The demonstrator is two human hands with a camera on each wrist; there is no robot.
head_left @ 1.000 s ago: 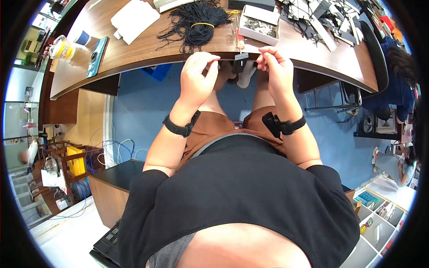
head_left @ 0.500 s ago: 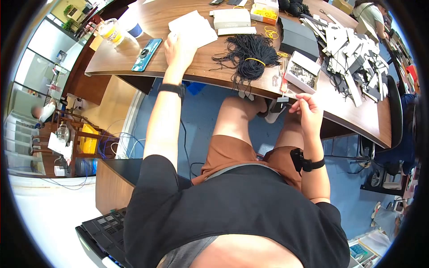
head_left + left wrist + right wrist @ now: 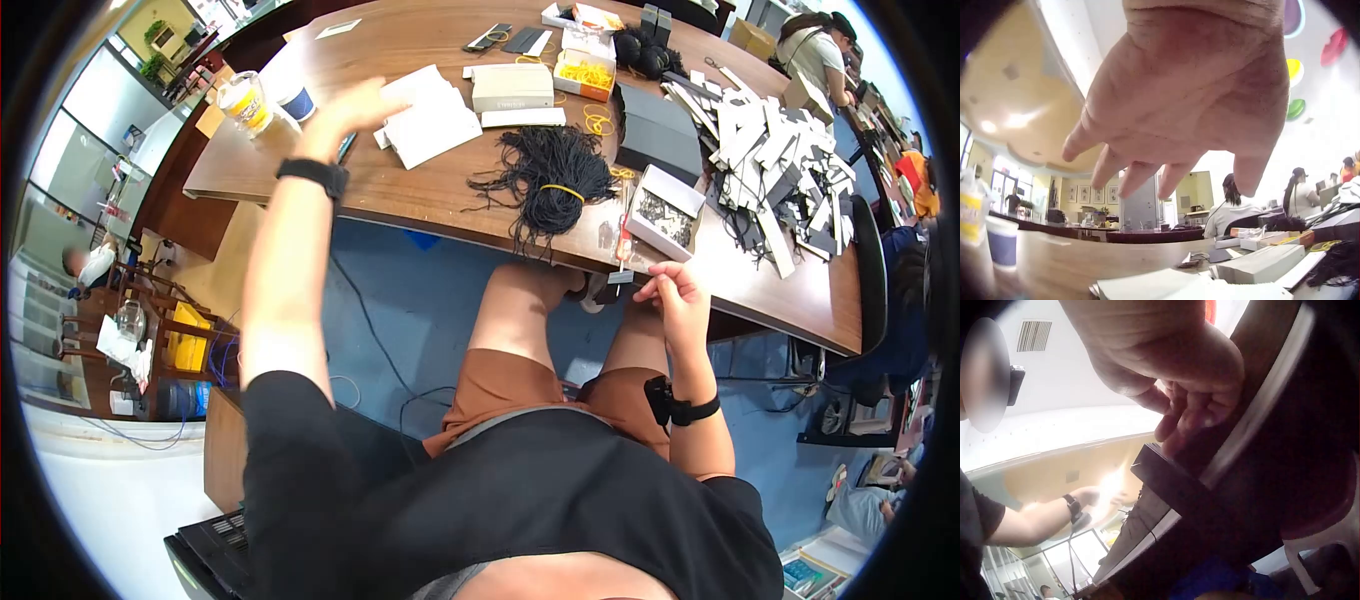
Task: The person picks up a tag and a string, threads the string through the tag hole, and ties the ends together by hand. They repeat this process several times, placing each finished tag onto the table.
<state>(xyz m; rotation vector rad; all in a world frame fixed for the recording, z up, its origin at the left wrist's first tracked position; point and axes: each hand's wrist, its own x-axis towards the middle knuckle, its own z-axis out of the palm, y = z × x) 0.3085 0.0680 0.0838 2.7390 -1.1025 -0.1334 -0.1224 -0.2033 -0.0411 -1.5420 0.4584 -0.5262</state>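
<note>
Mostly hidden phone point(image 3: 347, 147) behind left hand point(image 3: 352, 108)

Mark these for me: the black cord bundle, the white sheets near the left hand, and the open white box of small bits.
Black cord bundle point(image 3: 552, 168): head view, middle of the strands.
White sheets point(image 3: 432, 122): head view, middle of the top surface.
Open white box point(image 3: 655, 239): head view, near side wall.

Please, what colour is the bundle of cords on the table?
The bundle is black; the head view shows it best.

Nothing readable here! At ten o'clock in the head view, the yellow label point(image 3: 241, 102) on the cup point(image 3: 246, 106) is blurred.
</note>
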